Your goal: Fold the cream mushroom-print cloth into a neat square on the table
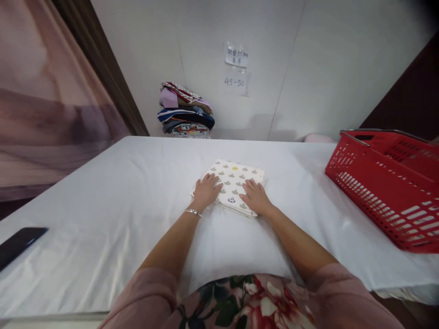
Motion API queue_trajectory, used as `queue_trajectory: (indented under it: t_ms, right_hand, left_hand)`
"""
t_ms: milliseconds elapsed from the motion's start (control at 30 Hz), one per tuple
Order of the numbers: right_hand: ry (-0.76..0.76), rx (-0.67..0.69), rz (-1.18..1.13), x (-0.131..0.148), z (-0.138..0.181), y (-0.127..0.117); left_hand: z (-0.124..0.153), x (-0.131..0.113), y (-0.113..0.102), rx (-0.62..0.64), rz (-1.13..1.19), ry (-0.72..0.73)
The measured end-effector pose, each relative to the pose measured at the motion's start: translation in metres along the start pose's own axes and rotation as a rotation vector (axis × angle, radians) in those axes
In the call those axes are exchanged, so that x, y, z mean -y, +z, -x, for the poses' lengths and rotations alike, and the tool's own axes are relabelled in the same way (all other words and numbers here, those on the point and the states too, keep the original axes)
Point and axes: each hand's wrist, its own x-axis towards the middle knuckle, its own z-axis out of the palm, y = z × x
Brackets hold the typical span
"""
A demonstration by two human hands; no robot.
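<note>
A folded white cloth (233, 183) with small grey duck-like prints and a few odd-coloured ones lies in the middle of the table. My left hand (207, 189) rests flat on its left side, fingers spread. On the cloth's right side lies my right hand (255, 196), also flat with the fingers apart. Neither hand grips the cloth; both press on its top. Several layers show along the cloth's near edge. A silver bracelet (194, 212) is around my left wrist.
A white sheet (137, 192) covers the table. At the right stands a red plastic basket (380, 183). A black phone-like object (20, 244) lies at the left edge. Folded clothes (185, 112) are stacked against the far wall, near paper notes (236, 82). A curtain (51, 100) hangs left.
</note>
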Motion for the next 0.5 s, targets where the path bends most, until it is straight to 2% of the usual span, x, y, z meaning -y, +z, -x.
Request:
queue_trajectory:
  t_ms: [167,233,333,500]
  right_hand:
    - [0.039,0.041,0.015,0.012,0.007,-0.014]
    - [0.029,0.035,0.007,0.023,0.016,-0.015]
    - [-0.084,0.033,0.053,0.038,0.034,-0.008]
    - [-0.186,0.009,0.194,0.04,0.047,0.007]
  left_hand:
    - [0.002,0.015,-0.004,0.001,0.163,-0.024]
    - [0.008,0.027,-0.007,-0.02,0.223,-0.111]
    - [0.015,0.041,-0.011,-0.023,0.262,-0.281]
    - [0.015,0.041,-0.016,0.055,0.232,-0.428]
